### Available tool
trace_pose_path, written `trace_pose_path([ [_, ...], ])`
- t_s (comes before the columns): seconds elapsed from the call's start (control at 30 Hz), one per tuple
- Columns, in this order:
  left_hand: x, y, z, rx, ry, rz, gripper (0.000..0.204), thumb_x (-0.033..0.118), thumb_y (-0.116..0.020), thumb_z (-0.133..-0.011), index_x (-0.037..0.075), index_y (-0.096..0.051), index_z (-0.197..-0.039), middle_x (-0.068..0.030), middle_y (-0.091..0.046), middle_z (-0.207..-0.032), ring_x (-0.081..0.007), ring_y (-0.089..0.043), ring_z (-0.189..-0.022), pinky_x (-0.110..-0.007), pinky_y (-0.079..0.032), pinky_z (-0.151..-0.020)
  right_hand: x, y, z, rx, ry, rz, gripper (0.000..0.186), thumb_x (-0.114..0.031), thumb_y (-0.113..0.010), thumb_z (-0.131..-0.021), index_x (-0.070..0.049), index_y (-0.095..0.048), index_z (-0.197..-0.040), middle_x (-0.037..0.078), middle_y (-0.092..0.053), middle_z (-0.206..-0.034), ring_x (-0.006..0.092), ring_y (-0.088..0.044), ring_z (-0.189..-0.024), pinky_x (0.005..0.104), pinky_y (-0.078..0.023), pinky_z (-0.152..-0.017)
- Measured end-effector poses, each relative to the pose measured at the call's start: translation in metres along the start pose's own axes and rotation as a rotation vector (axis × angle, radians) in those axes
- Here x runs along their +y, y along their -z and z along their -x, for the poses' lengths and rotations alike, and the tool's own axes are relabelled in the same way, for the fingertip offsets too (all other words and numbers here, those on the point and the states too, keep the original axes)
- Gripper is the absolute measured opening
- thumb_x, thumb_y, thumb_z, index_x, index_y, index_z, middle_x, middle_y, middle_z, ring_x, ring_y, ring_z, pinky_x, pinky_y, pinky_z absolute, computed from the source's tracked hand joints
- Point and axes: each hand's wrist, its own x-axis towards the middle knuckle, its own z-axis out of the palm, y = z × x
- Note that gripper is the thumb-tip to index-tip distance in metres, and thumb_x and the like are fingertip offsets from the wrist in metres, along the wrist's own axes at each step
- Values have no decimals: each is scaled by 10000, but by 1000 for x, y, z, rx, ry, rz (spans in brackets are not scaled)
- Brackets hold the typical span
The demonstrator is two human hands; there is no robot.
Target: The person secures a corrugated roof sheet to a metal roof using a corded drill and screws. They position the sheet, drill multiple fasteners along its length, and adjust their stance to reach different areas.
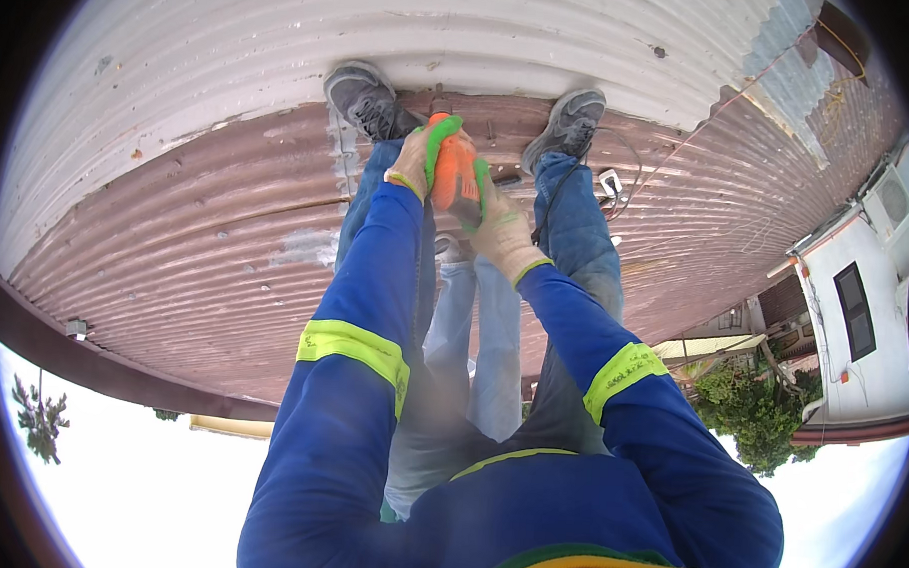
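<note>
An orange corded power drill [454,171] is held between my hands, its dark front end [439,101] pointing away from me at the seam between white and brown metal sheets. My left hand [419,155], in a cream and green glove, is closed around the drill's front part. At its rear, my right hand [498,223], in a matching glove, grips the dark handle end; its fingers are partly hidden. Whether the drill's tip touches the roof I cannot tell.
My grey shoes stand on the corrugated brown roof [226,238], either side of the drill. A white plug connection [610,183] and dark cable lie by my right leg. Behind me show another person's pale jeans [497,341]. The roof edge curves along the left; a white building [833,337] stands right.
</note>
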Motion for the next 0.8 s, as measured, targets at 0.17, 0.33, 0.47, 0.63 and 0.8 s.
trace_pose_path([
  [0.17, -5, -3, -2, 170, 23, -9, 293, 268, -787, -953, -15, -713, -927, -139, -746, -909, -267, -721, -793, -390, -593, -769, -4, -3, 6, 34, -24, -190, 1053, -148, -839, -817, -115, -252, -1690, 246, -687, -1306, 465, -680, -1167, 532, -565, -964],
  [0.33, -7, -2, -5, 174, 48, -53, 293, 263, -788, -952, -19, -713, -936, -151, -748, -876, -280, -727, -776, -401, -601, -768, -8, -2, 14, 7, -58, -182, 1065, -164, -833, -832, -77, -213, -1693, 267, -659, -1347, 479, -658, -1202, 531, -556, -991],
  [0.47, -7, -1, -4, 220, 47, -99, 293, 256, -788, -953, -28, -716, -946, -154, -752, -873, -281, -731, -778, -397, -605, -772, -11, -1, 19, 25, -36, -254, 1088, -182, -837, -833, -73, -187, -1698, 296, -634, -1364, 483, -649, -1210, 533, -556, -988],
  [0.63, -6, -7, -2, 256, 53, -122, 293, 255, -788, -953, -30, -721, -959, -148, -752, -873, -271, -734, -779, -387, -610, -757, -12, 5, 25, 33, -42, -272, 1091, -213, -845, -832, -84, -197, -1700, 308, -641, -1349, 487, -657, -1201, 532, -560, -981],
  [0.8, -1, -19, 7, 256, 46, -112, 320, 282, -825, -917, -16, -722, -976, -127, -746, -877, -251, -724, -764, -385, -597, -716, -11, 18, 25, -20, -86, -303, 1086, -237, -852, -824, -103, -222, -1698, 308, -638, -1373, 471, -668, -1217, 526, -567, -979],
])
